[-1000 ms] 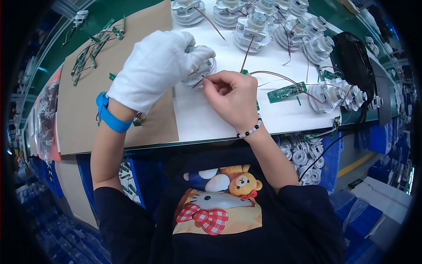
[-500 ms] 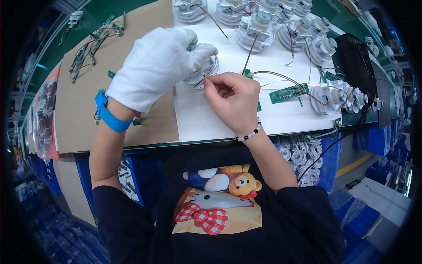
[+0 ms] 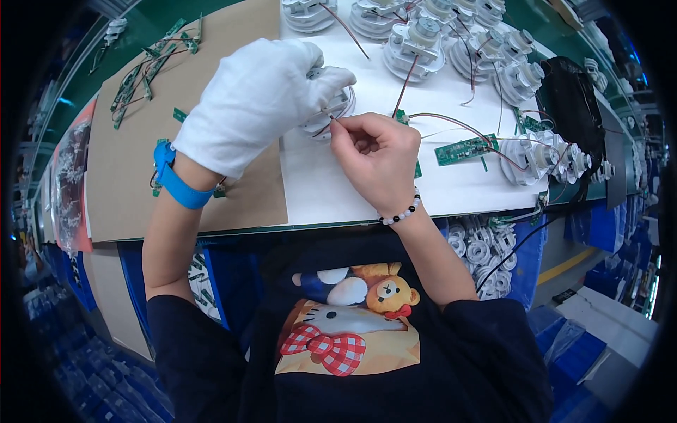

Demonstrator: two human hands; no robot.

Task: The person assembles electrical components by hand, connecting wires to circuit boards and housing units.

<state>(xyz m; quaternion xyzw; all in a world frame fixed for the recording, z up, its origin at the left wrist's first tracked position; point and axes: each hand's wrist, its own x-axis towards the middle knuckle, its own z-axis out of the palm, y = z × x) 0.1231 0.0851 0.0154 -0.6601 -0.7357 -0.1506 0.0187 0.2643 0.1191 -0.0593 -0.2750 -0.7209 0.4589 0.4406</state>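
My left hand [image 3: 257, 106], in a white glove with a blue wristband, is closed round a white round motor assembly [image 3: 344, 106] at the middle of the table. The glove covers most of that assembly. My bare right hand [image 3: 377, 158], with a beaded bracelet, is just to its right. Its thumb and forefinger pinch the end of a thin wire [image 3: 331, 115] at the assembly's near side. The wire's other end is hidden by the glove. Right of my right hand lies a green circuit board [image 3: 465, 149] with wires attached.
Several white motor assemblies [image 3: 414, 53] with trailing wires stand at the back and right. Wired green boards [image 3: 144, 74] lie on brown cardboard [image 3: 247, 204] at left. A black bag [image 3: 575, 99] sits at far right. Below the table edge, a bin holds white round parts [image 3: 483, 257].
Both hands keep their hold and have shifted only slightly, along with a small shift of the whole view. Nothing has been let go or picked up.
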